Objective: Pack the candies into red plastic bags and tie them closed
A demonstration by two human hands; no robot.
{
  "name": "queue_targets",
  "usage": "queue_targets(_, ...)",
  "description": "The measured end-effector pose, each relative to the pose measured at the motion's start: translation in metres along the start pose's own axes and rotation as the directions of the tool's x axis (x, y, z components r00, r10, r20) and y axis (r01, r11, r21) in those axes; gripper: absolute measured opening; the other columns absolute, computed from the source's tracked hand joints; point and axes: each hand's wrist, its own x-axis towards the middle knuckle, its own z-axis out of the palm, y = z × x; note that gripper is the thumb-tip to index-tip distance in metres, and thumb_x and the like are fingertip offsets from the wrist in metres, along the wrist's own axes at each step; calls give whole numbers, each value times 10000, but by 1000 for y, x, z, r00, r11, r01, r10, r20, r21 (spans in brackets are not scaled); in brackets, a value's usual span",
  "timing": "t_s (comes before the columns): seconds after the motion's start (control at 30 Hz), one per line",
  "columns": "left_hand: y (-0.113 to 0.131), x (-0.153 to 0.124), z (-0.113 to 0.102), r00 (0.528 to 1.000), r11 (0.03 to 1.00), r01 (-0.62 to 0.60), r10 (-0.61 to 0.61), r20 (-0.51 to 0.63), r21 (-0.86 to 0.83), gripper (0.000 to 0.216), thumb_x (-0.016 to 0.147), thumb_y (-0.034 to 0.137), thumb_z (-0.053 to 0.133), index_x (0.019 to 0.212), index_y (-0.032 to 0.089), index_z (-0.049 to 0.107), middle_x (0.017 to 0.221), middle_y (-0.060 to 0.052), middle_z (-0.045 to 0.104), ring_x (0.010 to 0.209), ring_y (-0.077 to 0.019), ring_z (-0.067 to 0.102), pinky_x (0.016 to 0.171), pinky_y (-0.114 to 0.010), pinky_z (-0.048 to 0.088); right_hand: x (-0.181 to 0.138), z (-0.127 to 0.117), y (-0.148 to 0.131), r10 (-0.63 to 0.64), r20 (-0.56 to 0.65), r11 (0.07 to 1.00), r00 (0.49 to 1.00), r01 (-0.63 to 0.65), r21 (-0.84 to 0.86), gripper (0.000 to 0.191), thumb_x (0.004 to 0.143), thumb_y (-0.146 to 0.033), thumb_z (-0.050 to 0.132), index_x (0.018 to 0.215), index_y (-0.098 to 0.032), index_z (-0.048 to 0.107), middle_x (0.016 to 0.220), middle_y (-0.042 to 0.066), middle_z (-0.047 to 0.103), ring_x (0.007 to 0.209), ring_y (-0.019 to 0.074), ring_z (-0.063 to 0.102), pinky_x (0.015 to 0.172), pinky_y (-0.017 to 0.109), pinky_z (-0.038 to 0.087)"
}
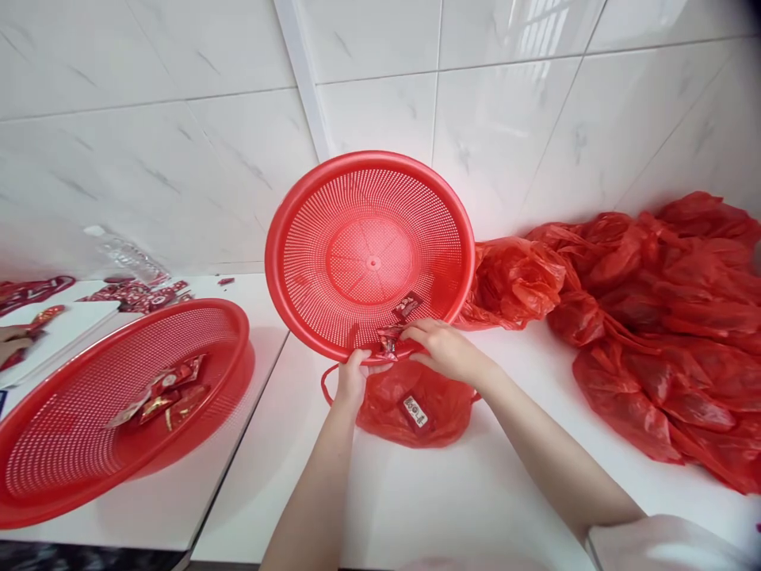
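Observation:
A red plastic colander basket (372, 186) is tipped up on its side, its opening facing me. Small shiny red packets (407, 304) lie inside it near the lower rim. My left hand (353, 379) is closed at that rim, thumb over the edge. Closed fingers of my right hand (443, 346) pinch at a small red packet (388, 341) just inside the rim; their tips are partly hidden. Directly below, a red plastic bag (380, 408) lies open on the white table, holding a red packet with a white label (415, 412).
To the left, a second red basket (242, 317) leans with several red packets (172, 388) in it. Behind it are a clear bottle (128, 255) and loose packets (148, 297). Another person's hand (13, 345) shows at the left edge. Red plastic bags (648, 317) are heaped on the right.

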Motion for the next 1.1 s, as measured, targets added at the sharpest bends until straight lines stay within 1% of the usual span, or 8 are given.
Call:
queue_targets(0.17,1,-1,-2,1000,1000,11,-11,-17,-5,346,635,282,635,947,134,653,840,-68,722,901,-304,692,825,-489,550,0,-6,5,26,-40,997,999,-23,74,239,854,-61,517,1018,-187,637,1010,74,602,889,177,602,804,313,489)
queue_targets(0.33,0,-1,-1,999,1000,18,-18,-36,-2,219,629,259,639,803,126,633,816,-75,714,920,-305,684,829,-474,556,-6,-21,5,14,-17,992,1000,-12,129,246,905,-110,473,1038,-192,663,979,56,694,878,182,648,807,314,501)
queue_targets(0.47,-1,-1,0,1000,1000,-5,6,-10,12,228,649,254,642,838,126,639,881,-81,719,928,-297,681,825,-455,562,-8,-28,-1,-12,-37,992,999,17,128,288,930,-144,436,1074,-211,676,1095,69,687,1001,199,639,884,353,506)
queue_targets(0.6,-1,-6,6,998,998,-57,56,21,21,365,643,227,658,998,146,635,978,-70,715,954,-293,675,800,-443,572,-4,-20,-6,-63,-30,989,998,67,131,485,869,-276,608,1339,-197,515,1309,131,580,1216,254,533,1011,442,444)
queue_targets(0.7,-1,-9,10,997,997,-73,73,18,33,432,625,215,667,1053,170,634,990,-60,715,977,-296,668,784,-430,577,-2,-11,-7,-82,30,990,996,79,114,610,779,-260,718,1351,-207,512,1332,139,560,1244,277,512,1044,472,406)
queue_targets(0.8,-2,-8,8,998,997,-66,66,19,49,417,624,224,671,1035,161,651,972,-63,716,957,-299,673,776,-429,577,-3,-11,-8,-5,14,980,1000,2,197,436,827,-170,642,1258,-232,610,1242,99,637,1154,247,592,1001,416,454)
queue_targets(0.97,-3,-2,-2,995,992,-104,102,19,78,389,674,230,650,1061,189,654,1047,-53,703,968,-288,666,772,-415,577,-6,-21,-9,151,63,828,987,-161,537,566,806,-192,646,1355,-258,528,1187,47,682,1024,232,665,923,383,513)
queue_targets(1.1,-3,-1,-7,991,985,-132,133,4,113,356,692,245,649,1042,179,664,1039,-60,702,950,-294,671,755,-414,581,-6,-24,-9,200,115,821,973,-230,523,465,779,-184,650,1243,-187,627,1009,46,733,878,214,684,827,347,538)
